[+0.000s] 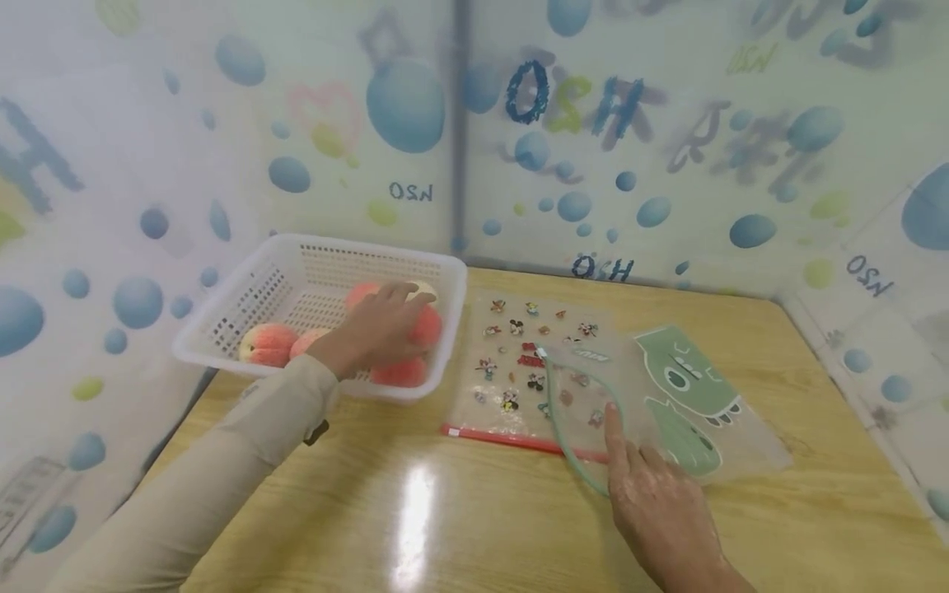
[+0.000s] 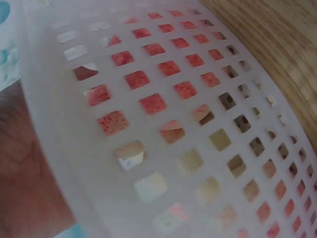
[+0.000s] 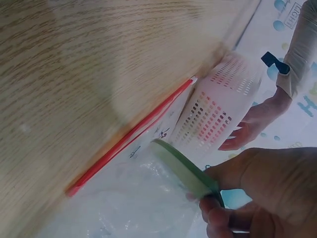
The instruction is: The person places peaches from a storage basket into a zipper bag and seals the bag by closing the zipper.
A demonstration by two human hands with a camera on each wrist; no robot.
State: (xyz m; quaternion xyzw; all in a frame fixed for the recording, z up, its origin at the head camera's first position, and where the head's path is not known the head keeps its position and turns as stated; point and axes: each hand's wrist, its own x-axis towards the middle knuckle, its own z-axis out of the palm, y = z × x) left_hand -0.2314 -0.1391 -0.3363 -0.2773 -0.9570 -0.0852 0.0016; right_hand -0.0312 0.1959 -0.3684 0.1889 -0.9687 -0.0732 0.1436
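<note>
My left hand (image 1: 378, 325) reaches into a white plastic basket (image 1: 222, 317), its fingers over the peaches at the right end. One red peach (image 1: 427, 327) shows beside the fingers, another peach (image 1: 400, 372) below the palm. In the left wrist view, the basket's slotted wall (image 2: 198, 124) hides most of that hand. My right hand (image 1: 656, 494) pinches the green zip edge (image 3: 181, 166) of a clear zip bag with a green dinosaur print (image 1: 678, 371). That edge bows open in a loop over a second clear zip bag (image 1: 511, 371), which has cartoon figures and a red zip.
More peaches (image 1: 268, 344) lie at the basket's near left. The wooden table (image 1: 334, 494) carries basket and bags, with a bright reflection in front. Printed walls (image 1: 593, 165) with bubbles and letters enclose its back and sides.
</note>
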